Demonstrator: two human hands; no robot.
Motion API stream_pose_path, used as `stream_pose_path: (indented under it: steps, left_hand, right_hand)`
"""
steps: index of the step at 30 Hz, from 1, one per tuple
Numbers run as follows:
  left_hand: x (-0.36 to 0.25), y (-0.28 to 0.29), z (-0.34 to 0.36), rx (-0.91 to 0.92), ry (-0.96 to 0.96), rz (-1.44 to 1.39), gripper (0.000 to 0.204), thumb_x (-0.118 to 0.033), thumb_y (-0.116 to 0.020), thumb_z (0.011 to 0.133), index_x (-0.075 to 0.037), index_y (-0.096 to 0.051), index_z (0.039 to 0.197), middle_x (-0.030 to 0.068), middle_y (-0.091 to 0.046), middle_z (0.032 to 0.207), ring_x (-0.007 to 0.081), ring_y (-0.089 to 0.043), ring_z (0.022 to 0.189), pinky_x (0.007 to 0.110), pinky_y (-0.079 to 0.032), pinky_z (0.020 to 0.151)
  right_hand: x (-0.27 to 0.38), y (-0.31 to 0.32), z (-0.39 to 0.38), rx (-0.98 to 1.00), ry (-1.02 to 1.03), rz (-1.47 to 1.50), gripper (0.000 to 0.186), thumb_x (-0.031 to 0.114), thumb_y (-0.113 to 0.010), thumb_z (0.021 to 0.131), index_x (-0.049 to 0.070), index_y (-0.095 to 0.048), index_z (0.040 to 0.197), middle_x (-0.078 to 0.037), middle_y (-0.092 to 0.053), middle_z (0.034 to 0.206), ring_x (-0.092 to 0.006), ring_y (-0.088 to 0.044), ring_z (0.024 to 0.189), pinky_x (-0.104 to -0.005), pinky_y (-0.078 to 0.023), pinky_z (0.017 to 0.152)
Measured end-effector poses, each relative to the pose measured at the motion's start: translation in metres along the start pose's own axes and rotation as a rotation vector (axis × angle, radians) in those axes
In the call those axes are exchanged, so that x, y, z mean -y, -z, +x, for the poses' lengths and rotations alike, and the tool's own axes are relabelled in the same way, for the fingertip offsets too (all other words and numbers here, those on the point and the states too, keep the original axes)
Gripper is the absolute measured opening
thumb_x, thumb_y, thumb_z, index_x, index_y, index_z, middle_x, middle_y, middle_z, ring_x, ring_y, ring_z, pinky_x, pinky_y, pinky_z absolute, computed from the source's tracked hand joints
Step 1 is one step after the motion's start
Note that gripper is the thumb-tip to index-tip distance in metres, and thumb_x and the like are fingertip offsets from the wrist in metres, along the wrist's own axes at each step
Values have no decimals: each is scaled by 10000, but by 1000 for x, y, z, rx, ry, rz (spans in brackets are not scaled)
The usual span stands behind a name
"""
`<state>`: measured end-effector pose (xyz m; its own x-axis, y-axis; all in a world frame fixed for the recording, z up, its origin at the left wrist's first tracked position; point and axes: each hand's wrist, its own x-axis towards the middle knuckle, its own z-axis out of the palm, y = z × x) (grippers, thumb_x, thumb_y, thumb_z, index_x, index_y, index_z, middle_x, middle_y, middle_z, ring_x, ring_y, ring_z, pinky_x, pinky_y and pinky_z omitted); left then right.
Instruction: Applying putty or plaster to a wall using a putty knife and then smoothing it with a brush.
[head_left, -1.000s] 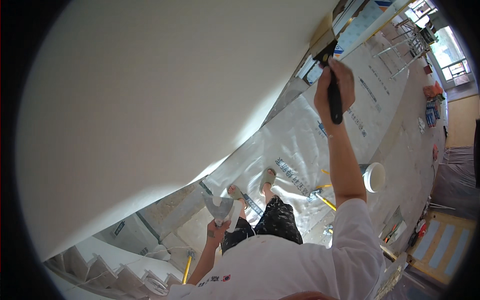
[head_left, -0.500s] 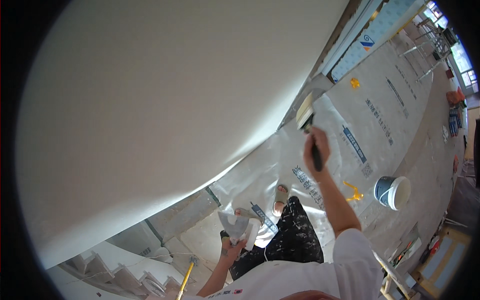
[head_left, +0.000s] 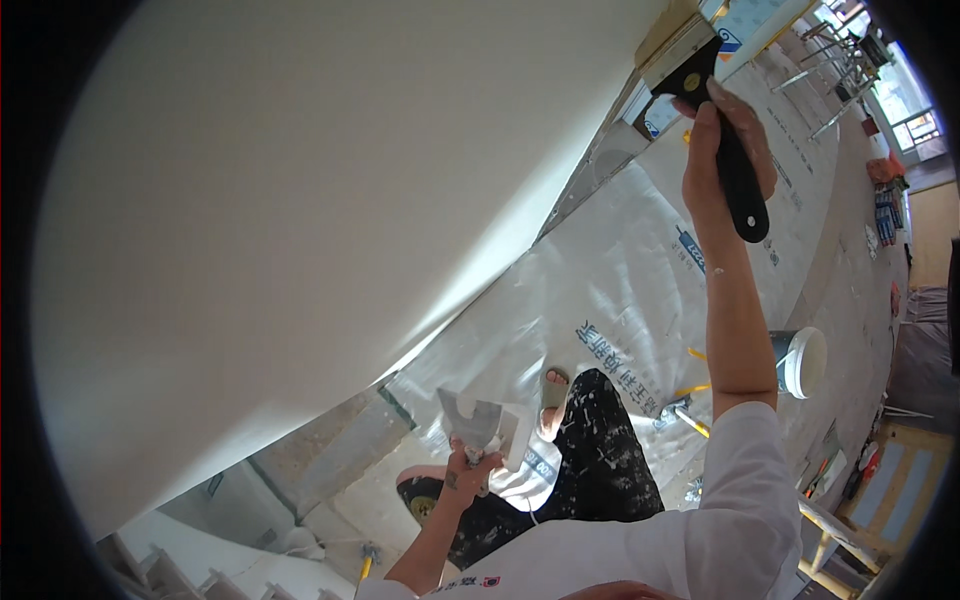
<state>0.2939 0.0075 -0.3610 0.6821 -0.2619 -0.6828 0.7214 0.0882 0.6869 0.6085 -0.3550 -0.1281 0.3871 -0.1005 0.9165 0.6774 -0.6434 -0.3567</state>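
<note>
My right hand (head_left: 738, 145) is wrapped round the black handle of a wide flat brush (head_left: 692, 72), raised at the upper right. The brush's cream bristles meet the far edge of the pale wall (head_left: 330, 200); whether they press on it is hard to tell. Low in front of my body, my left hand (head_left: 470, 472) is closed on a grey scraper (head_left: 472, 420) with a curved notch in its blade. A white flat piece (head_left: 518, 440) shows behind that blade, apparently in the same grip.
Printed protective sheeting (head_left: 600, 260) covers the floor beside the wall. A white-and-dark bucket (head_left: 800, 362) stands at my right, with a yellow-handled tool (head_left: 690, 420) nearer my leg. Metal trestles (head_left: 835, 70) stand far right, and a wooden frame (head_left: 905, 500) lies at lower right.
My right hand has carried the brush up and to the right, from above the sheeting to the wall's far edge. My left hand keeps its hold, and my view has shifted slightly.
</note>
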Motion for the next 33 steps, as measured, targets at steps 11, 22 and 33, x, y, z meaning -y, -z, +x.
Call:
stream_pose_path:
  steps: [11,22,33]
  left_hand:
    - [139,54,133,77,-199,-252,355,-120,-655,844,35,-552,1146,98,-619,842,200,-595,791,345,-482,743]
    - [151,53,109,157,-455,-303,384,-171,-678,861,29,-550,1163,104,-616,855,208,-598,795,340,-494,733]
    - [159,43,112,47,-385,-330,375,-158,-693,816,46,-594,1115,95,-643,881,193,-605,822,334,-471,772]
  right_hand:
    - [-83,-37,-351,169,-204,-52,153,-25,-616,830,10,-628,979,-123,-661,891,-199,-664,766,-285,-516,707]
    - [7,19,-145,-209,144,45,168,66,-615,903,-8,-636,1052,-88,-684,882,-132,-688,806,-239,-531,723]
    - [-109,-3,-276,-98,51,-188,186,38,-667,830,13,-640,1013,-108,-673,870,-169,-669,767,-285,-530,703]
